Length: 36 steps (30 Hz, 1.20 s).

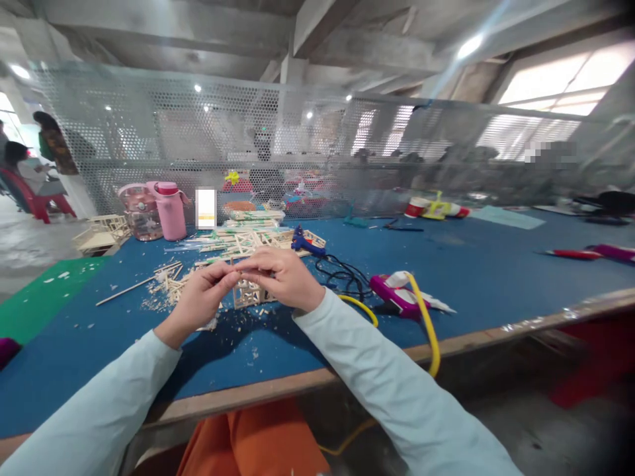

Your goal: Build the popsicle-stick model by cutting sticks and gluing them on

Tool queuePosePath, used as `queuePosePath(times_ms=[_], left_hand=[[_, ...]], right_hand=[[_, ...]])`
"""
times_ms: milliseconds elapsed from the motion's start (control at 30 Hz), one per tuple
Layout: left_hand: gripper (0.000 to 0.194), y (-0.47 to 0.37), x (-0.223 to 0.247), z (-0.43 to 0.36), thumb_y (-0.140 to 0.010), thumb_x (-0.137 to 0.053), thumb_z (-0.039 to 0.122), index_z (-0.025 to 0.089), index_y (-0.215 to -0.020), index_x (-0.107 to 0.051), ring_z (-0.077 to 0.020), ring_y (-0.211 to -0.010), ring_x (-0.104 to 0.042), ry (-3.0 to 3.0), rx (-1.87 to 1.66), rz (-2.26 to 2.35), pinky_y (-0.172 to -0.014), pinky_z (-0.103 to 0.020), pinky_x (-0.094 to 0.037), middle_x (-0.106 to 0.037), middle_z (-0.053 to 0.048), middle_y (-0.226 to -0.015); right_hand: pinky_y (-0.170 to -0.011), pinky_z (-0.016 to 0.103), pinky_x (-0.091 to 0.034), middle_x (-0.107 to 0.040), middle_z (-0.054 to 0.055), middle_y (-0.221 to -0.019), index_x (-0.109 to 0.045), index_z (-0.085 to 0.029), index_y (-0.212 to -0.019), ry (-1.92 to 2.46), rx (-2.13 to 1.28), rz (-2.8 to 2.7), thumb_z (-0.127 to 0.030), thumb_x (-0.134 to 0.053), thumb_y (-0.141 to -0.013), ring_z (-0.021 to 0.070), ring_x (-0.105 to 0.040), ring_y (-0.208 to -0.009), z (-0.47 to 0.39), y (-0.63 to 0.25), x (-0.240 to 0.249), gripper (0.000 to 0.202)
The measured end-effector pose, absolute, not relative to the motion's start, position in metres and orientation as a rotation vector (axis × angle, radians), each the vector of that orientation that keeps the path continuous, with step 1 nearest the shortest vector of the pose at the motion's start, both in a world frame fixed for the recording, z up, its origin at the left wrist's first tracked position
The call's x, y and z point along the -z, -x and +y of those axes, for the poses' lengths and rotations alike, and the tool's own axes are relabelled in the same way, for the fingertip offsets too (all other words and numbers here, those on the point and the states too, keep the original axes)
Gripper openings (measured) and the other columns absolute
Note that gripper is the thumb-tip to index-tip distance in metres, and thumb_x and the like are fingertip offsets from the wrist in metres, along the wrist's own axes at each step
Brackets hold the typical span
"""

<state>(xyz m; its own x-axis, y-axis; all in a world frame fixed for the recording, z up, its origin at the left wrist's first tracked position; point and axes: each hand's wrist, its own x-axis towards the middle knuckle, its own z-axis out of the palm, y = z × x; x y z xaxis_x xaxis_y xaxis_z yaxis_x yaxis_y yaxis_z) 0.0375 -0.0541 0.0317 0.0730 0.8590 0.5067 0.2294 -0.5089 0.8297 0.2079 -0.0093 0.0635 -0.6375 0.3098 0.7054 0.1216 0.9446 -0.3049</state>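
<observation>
My left hand (pixel 206 291) and my right hand (pixel 282 274) meet above the near half of the blue table, thumbs and fingertips pinched together. Whatever sits between the fingertips is too small to name. Just beyond and below them stands a small wooden stick frame (pixel 247 295), partly covered by my right hand. Left of my hands lies a heap of short wooden sticks and shavings (pixel 173 283). A blue glue gun (pixel 307 242) rests behind my right hand, its black cord (pixel 347 276) coiled beside it.
A purple power strip (pixel 397 297) with a yellow cable (pixel 421 311) lies to the right. Bundled sticks (pixel 253 228), a pink bottle (pixel 170 211) and a clear pinkish bottle (pixel 142 215) stand toward the back, before a perforated metal screen (pixel 218 125). People sit and stand at far left.
</observation>
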Motion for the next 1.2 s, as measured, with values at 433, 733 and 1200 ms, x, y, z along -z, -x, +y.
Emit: queuePosePath(times_ms=[433, 733, 1200], left_hand=[[0.064, -0.035, -0.023, -0.029, -0.062, -0.057, 0.012, 0.021, -0.123, -0.040, -0.0157, -0.090, -0.058, -1.350, -1.629, 0.870, -0.079, -0.031, -0.043, -0.064, -0.004, -0.093], [0.076, -0.045, -0.025, -0.026, -0.063, -0.067, 0.015, 0.018, -0.130, -0.032, -0.0130, -0.075, -0.060, -1.396, -1.626, 0.842, -0.073, -0.030, -0.046, -0.063, 0.000, -0.078], [0.062, -0.056, -0.024, -0.028, -0.068, -0.069, 0.018, 0.014, -0.124, -0.043, -0.0134, -0.069, -0.062, -1.353, -1.781, 0.973, -0.069, -0.028, -0.049, -0.064, 0.000, -0.069]], right_hand=[[-0.071, 0.031, -0.036, -0.062, 0.005, -0.078, -0.068, -0.017, -0.081, 0.417, 0.503, -2.510, -0.027, -0.048, -0.090, 0.0168, -0.050, -0.078, 0.009, -0.209, -0.091, 0.024], [-0.069, 0.030, -0.029, -0.054, 0.003, -0.073, -0.068, -0.019, -0.079, 0.405, 0.680, -2.520, -0.026, -0.051, -0.089, 0.0161, -0.044, -0.077, 0.012, -0.201, -0.086, 0.021], [-0.076, 0.032, -0.044, -0.062, 0.004, -0.087, -0.058, -0.019, -0.105, 0.545, 0.020, -2.054, -0.013, -0.044, -0.080, 0.0167, -0.055, -0.082, 0.016, -0.207, -0.062, 0.029]])
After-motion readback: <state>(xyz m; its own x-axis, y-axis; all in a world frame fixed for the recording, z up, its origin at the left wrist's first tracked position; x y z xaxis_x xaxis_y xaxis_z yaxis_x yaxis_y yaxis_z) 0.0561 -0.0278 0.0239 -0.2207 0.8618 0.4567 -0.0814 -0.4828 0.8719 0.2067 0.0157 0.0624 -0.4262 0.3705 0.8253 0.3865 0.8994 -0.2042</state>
